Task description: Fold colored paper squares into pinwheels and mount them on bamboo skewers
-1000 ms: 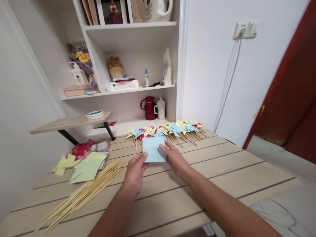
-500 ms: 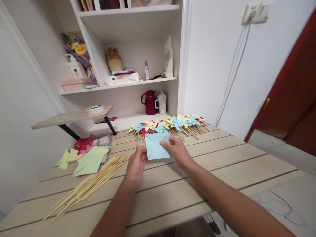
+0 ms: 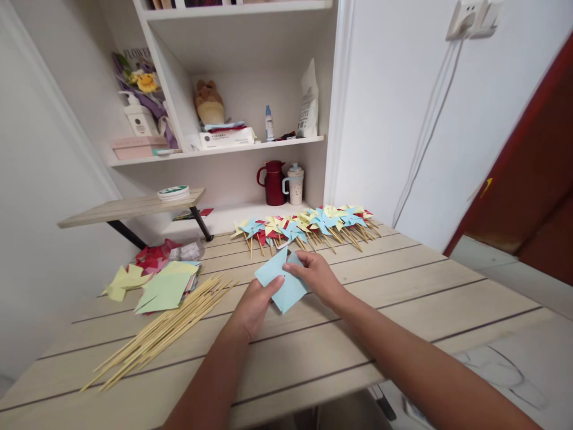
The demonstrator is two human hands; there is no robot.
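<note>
Paper, a light blue square [image 3: 281, 282] turned corner-down like a diamond, is held just above the wooden table [image 3: 403, 310]. The left hand [image 3: 255, 304] pinches its lower left edge and the right hand [image 3: 313, 278] grips its upper right corner, fingers closed on the sheet. Behind the paper lies a row of pinwheels [image 3: 304, 224]; left of it, bamboo sticks [image 3: 156, 334] and cut paper sheets [image 3: 163, 289].
</note>
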